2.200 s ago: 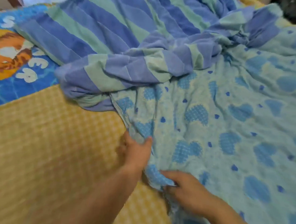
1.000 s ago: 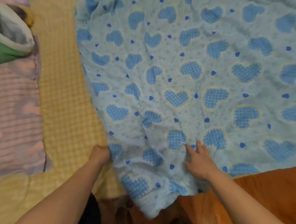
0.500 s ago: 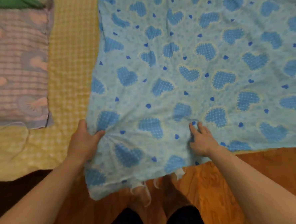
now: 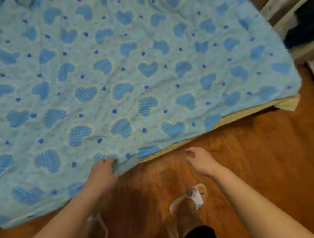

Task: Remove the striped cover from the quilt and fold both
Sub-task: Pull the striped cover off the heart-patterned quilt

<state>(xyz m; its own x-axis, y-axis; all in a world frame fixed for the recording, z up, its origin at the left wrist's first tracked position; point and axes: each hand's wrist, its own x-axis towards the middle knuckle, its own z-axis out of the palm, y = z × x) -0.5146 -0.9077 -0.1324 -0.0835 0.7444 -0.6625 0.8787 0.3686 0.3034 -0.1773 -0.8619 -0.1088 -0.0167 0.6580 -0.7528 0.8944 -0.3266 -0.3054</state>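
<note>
The light blue quilt (image 4: 129, 84) with blue hearts lies spread flat and fills most of the head view. Its near edge runs diagonally from lower left to right. My left hand (image 4: 103, 172) grips that near edge, fingers curled over the fabric. My right hand (image 4: 200, 161) hovers over the wooden floor just off the quilt's edge, fingers loosely bent and holding nothing. The striped cover is out of view.
A yellow mat (image 4: 285, 104) peeks out under the quilt's right edge. Orange-brown wooden floor (image 4: 251, 157) lies below. My feet in white sandals (image 4: 192, 196) stand close to the quilt's edge. Pale furniture (image 4: 294, 26) stands at the top right.
The view has swung right along the quilt's near edge. My right hand has come off the quilt and now hangs over the floor. My left hand still holds the edge.
</note>
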